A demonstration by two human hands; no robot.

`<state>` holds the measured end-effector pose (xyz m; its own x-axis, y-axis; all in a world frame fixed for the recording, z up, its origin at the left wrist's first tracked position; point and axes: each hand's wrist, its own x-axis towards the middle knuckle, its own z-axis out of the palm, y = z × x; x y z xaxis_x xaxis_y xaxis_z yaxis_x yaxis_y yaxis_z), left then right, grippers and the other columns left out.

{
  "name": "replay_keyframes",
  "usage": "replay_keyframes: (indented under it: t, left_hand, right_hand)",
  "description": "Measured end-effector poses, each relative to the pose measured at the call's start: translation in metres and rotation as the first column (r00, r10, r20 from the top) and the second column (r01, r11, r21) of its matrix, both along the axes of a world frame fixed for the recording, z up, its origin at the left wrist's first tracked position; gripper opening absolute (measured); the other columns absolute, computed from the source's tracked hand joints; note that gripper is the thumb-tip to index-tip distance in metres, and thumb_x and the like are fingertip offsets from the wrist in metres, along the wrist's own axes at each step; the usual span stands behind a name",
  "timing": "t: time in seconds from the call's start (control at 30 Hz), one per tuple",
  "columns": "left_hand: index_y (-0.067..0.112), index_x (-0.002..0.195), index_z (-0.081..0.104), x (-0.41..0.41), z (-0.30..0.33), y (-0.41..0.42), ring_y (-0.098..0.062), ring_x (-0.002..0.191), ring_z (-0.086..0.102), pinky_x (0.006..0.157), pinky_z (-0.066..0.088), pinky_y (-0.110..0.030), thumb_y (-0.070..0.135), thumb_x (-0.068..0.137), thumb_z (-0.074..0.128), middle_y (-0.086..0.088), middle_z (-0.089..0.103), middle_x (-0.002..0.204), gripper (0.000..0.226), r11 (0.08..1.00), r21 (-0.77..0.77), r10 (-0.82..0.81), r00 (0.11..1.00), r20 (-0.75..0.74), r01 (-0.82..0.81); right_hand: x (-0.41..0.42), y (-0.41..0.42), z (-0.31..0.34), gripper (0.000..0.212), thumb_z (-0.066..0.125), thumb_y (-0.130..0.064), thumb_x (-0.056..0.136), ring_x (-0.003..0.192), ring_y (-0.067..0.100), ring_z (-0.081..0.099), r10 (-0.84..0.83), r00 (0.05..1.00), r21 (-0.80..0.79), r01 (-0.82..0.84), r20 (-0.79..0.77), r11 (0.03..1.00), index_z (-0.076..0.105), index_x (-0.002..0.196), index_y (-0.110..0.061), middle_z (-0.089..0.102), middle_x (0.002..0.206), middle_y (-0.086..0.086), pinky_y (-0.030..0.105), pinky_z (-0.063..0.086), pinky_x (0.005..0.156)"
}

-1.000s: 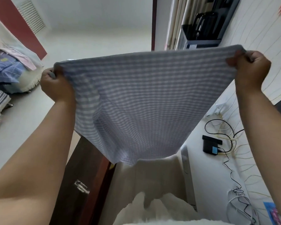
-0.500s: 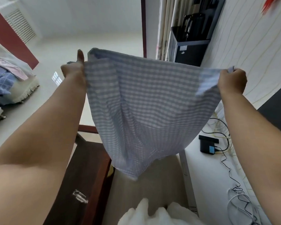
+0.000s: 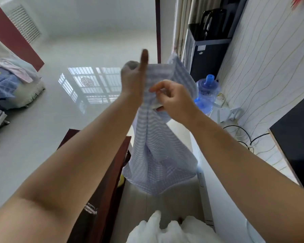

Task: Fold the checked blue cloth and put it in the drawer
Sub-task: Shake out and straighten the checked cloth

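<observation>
The checked blue cloth (image 3: 158,155) hangs doubled in the air in front of me, its two top corners brought together. My left hand (image 3: 132,81) grips the upper edge with the thumb sticking up. My right hand (image 3: 172,99) pinches the cloth just beside it, the two hands almost touching. Below the cloth lies the open drawer (image 3: 140,204), with a dark red-brown front (image 3: 102,190) and a pale inside. White cloth (image 3: 165,230) sits in the drawer's near end.
A white cabinet top (image 3: 223,199) to the right carries cables and a black screen (image 3: 298,146). Blue water bottles (image 3: 206,88) and a dark dispenser (image 3: 209,55) stand by the striped wall. Bedding (image 3: 9,85) lies far left on the shiny floor.
My hands have come together from far apart, folding the spread cloth in half. It now hangs narrow and long over the drawer.
</observation>
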<state>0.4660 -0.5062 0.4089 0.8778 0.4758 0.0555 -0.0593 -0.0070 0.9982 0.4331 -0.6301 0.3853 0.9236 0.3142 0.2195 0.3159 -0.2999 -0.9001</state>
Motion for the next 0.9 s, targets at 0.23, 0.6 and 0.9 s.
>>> replay_keyframes:
  t: [0.23,0.6,0.9]
  left_hand:
    - [0.016,0.057,0.042,-0.037,-0.004,0.01,-0.004,0.044,0.043,0.046,0.038,-0.017,0.039,0.089,0.061,0.012,0.041,0.046,0.043,0.952,0.096,-0.287,0.956,-0.053,0.291]
    - [0.008,0.089,0.072,-0.065,-0.031,0.052,-0.024,0.083,0.067,0.067,0.058,-0.034,0.002,0.083,0.064,-0.008,0.07,0.088,0.011,0.996,-0.031,-0.088,0.985,-0.149,0.084]
    - [0.012,0.078,0.072,-0.042,-0.003,0.123,-0.008,0.064,0.057,0.06,0.048,-0.014,0.002,0.074,0.068,0.001,0.062,0.073,0.011,0.877,-0.076,0.475,0.88,-0.016,-0.475]
  right_hand:
    - [0.002,-0.001,0.015,0.023,0.059,0.001,0.085,0.099,0.025,0.067,0.3,0.948,-0.119,-0.311,-0.104,0.943,0.062,0.107,-0.005,0.069,0.105,0.015,0.042,0.052,0.093]
    - [0.01,-0.014,-0.009,0.01,0.066,-0.017,0.086,0.07,0.015,0.065,0.004,0.996,-0.159,-0.019,-0.092,0.987,0.064,0.081,-0.025,0.067,0.075,0.005,0.047,0.057,0.078]
    - [-0.013,-0.054,0.049,0.032,0.049,0.001,0.088,0.048,0.012,0.042,0.208,0.977,-0.204,-0.212,-0.045,0.956,0.048,0.111,-0.021,0.047,0.059,0.005,0.027,0.041,0.049]
